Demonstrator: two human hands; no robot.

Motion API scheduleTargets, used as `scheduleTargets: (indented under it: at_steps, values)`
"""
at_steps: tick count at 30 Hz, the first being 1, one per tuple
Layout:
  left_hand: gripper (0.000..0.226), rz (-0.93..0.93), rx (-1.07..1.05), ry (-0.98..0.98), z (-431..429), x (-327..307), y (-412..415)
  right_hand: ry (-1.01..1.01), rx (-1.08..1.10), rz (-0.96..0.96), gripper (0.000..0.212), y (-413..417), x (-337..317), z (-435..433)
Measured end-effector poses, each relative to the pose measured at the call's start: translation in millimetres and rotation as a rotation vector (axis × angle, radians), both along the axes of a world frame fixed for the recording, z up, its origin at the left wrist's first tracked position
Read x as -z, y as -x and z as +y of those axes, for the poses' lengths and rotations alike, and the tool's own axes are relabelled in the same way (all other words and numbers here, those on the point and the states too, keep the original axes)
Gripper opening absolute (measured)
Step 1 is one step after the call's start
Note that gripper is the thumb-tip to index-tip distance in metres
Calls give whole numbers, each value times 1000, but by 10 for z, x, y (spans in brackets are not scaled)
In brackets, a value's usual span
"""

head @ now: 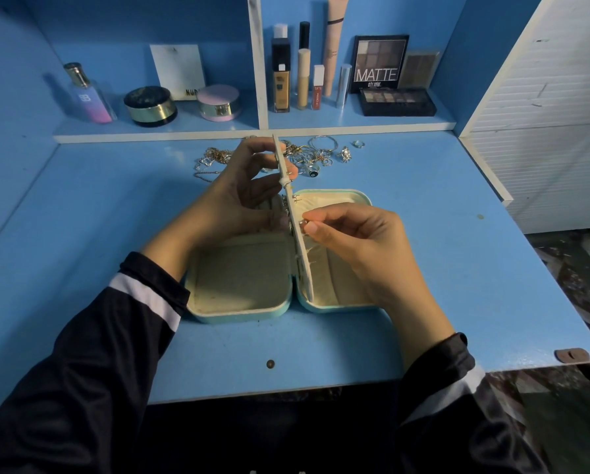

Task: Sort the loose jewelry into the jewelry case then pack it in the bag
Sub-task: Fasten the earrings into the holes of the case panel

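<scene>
The blue worktop (423, 268) is seen from above, with a shelf (252, 133) set along its far edge. The case (239, 309), mint outside and cream inside, is laid open near the middle of the worktop, its two halves side by side. A flat cream panel (295, 234) is held upright on edge between the halves. The left hand (239, 196) is closed on the panel's upper part, thumb and fingertips pinched on its edge. The right hand (358, 241) is pressed to the panel's right face, a small silver piece (303, 223) pinched between thumb and forefinger; its exact kind cannot be told. Both wrists are covered by dark sleeves (133, 313) with a white stripe. The loose jewelry (321, 152), chains, hoops and rings, is heaped on the worktop beyond the case, just before the shelf. Cosmetics are lined on the shelf: a perfume bottle (88, 94), two round jars (150, 106) and a palette (379, 63) marked MATTE.
</scene>
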State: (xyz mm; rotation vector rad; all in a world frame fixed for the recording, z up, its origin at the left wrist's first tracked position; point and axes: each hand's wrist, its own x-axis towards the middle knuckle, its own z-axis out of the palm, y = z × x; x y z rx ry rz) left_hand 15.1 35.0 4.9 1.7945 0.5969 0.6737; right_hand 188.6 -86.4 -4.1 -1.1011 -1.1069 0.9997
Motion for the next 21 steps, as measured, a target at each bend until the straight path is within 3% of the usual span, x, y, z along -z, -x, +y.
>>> scheduleTargets:
  at_steps: [21]
  values:
    - [72,19,-46,-55,-48,-49,-19,32,-13,11,12,18,-43,-24]
